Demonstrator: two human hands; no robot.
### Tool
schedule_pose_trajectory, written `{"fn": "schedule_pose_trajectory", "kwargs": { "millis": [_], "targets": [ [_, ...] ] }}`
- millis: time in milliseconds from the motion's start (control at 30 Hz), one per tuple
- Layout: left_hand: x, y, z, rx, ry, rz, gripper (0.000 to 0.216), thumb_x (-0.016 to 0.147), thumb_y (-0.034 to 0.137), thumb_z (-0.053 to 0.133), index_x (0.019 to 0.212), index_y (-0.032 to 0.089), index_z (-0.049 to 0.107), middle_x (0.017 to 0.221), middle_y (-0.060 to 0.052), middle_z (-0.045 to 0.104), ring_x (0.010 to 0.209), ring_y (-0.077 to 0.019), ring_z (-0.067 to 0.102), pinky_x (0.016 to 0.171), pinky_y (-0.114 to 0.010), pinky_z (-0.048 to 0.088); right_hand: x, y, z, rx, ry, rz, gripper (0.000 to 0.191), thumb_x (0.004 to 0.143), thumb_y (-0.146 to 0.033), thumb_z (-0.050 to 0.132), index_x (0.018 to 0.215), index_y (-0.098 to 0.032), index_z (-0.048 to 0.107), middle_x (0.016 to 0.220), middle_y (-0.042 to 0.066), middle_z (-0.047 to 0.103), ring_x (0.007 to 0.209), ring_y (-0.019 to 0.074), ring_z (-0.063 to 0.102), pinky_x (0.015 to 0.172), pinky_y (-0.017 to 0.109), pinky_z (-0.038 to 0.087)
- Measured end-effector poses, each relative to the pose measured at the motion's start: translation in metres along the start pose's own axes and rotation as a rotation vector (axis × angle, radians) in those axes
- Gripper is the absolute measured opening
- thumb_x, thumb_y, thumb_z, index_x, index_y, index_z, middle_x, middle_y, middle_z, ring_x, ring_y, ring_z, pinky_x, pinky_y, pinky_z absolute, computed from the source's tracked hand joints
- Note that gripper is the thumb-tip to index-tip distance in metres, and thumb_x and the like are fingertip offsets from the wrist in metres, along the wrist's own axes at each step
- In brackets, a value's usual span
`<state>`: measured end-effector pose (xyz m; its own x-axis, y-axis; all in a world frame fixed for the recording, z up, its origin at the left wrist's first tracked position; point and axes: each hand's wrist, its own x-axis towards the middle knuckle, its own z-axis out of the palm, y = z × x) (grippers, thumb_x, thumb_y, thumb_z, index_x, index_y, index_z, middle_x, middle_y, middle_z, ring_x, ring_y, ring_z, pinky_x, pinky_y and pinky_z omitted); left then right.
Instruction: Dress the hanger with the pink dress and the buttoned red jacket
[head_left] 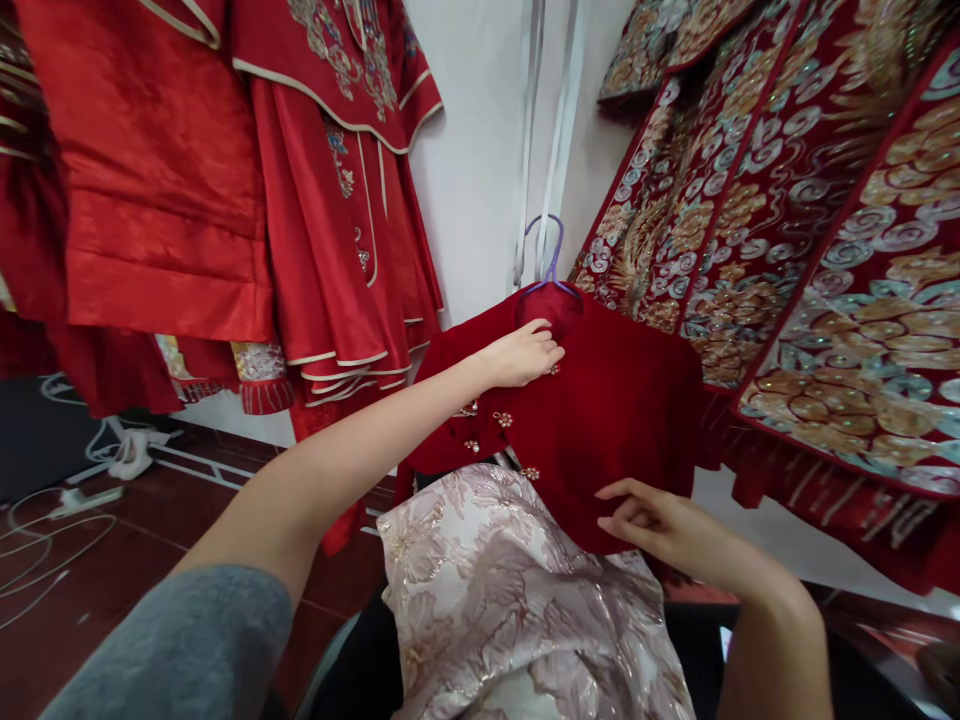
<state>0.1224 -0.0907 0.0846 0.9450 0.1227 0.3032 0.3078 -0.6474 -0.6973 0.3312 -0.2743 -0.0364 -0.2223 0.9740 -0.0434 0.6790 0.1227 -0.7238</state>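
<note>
Nearest: grey sleeve [180, 650] on the L arm, bottom left. Below centre, pale brocade skirt [517, 600] w/ floral pattern lies under the red jacket [600, 410].

Right hand [660, 525] at the jacket's lower hem, fingers curled on the edge; looks like a light pinch, but grip partly hidden.

Left hand [525, 355] lies flat by the collar, fingers spread, not clenched, next to the pearl buttons [502, 420].

Jacket hangs on a purple hanger [551, 250], collar up and away, hem toward the wearer; long axis runs near-to-far.

Beyond: red garments [247, 180] at left, embroidered robes [810, 220] at right, white wall [480, 130].
</note>
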Motion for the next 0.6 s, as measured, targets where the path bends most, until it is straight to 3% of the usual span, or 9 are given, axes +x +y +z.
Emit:
{"fn": "schedule_pose_trajectory", "kwargs": {
  "millis": [167,433,600],
  "targets": [
    [0.003,0.004,-0.010,-0.051,-0.067,0.032,0.018,0.087,0.023,0.050,0.097,0.013,0.061,0.096,-0.013,0.068,0.091,-0.0230,0.057,0.090,-0.036,0.031,-0.003,0.001,-0.001,-0.015,0.000,0.002,0.043,0.083,-0.052,0.054,0.112,-0.020,0.054,0.084,0.005,0.066,0.078,0.0175,0.061,0.071,0.030,0.049],
    [0.005,-0.001,-0.012,-0.077,-0.041,0.051,0.012,0.087,0.022,0.054,0.094,0.015,0.060,0.099,-0.012,0.065,0.096,-0.0238,0.055,0.082,-0.034,0.037,-0.001,-0.011,0.003,-0.051,0.002,-0.042,0.041,0.084,-0.051,0.056,0.109,-0.019,0.056,0.084,0.005,0.068,0.076,0.0169,0.063,0.069,0.028,0.049],
    [0.010,-0.001,-0.018,-0.146,-0.114,0.013,0.014,0.088,0.025,0.053,0.094,0.015,0.061,0.092,-0.012,0.067,0.089,-0.0227,0.059,0.071,-0.031,0.039,0.010,-0.040,0.015,-0.030,-0.214,-0.237,0.033,0.084,-0.039,0.058,0.110,-0.018,0.058,0.088,0.005,0.071,0.078,0.0164,0.066,0.070,0.026,0.050]
  ]
}}
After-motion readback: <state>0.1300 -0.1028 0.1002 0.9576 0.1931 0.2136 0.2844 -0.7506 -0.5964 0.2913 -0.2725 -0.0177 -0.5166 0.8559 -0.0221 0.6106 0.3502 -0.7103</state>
